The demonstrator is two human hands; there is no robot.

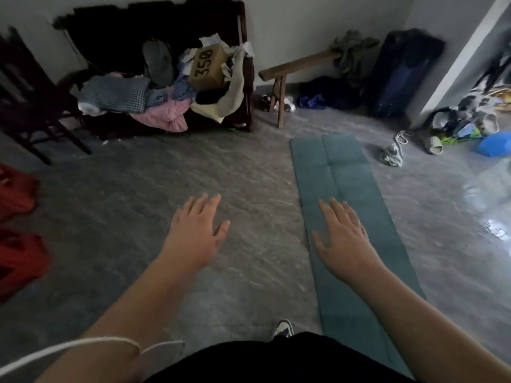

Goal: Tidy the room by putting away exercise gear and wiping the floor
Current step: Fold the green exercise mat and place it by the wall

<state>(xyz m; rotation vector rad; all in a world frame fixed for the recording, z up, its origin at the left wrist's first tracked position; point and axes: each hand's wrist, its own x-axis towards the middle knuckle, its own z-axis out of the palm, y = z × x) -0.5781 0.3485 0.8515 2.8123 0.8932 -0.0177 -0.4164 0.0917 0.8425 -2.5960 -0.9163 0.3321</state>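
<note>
Scene: A person stands on a grey concrete floor [166, 189], both arms stretched forward and down, with a teal exercise mat [343, 172] unrolled flat ahead.
Mat: It runs from about 6 o'clock near the person's dark clothing up toward 1 o'clock, its far end short of a wooden bench [293, 66] by the wall.
Left hand: The left hand [193, 230] is spread palm-down over bare floor, fingers straight, holding nothing.
Right hand: The right hand [345, 239] is likewise flat and empty, seen above the mat's near half; whether it touches the mat cannot be told.
Step in hand: Probably reaching down to gather the mat.
Doing it well: Both hands likely belong at one short end, so the left would need to shift toward 3 o'clock; rolling tight and square along the centre crease should keep the edges even.
In the way: A loose sneaker [392, 156] lies just beside the mat's far right edge at 2 o'clock, with a sandal [432, 145] beyond it.
Surroundings: A dark couch [243, 78] heaped with clothes and a cardboard box [207, 66] marked 350 sits at 11 o'clock; red stools [16, 194] stand at 9 o'clock; a wet sheen marks the floor at 3 o'clock.
Cord: A white cord [83, 345] crosses the left forearm.
</note>
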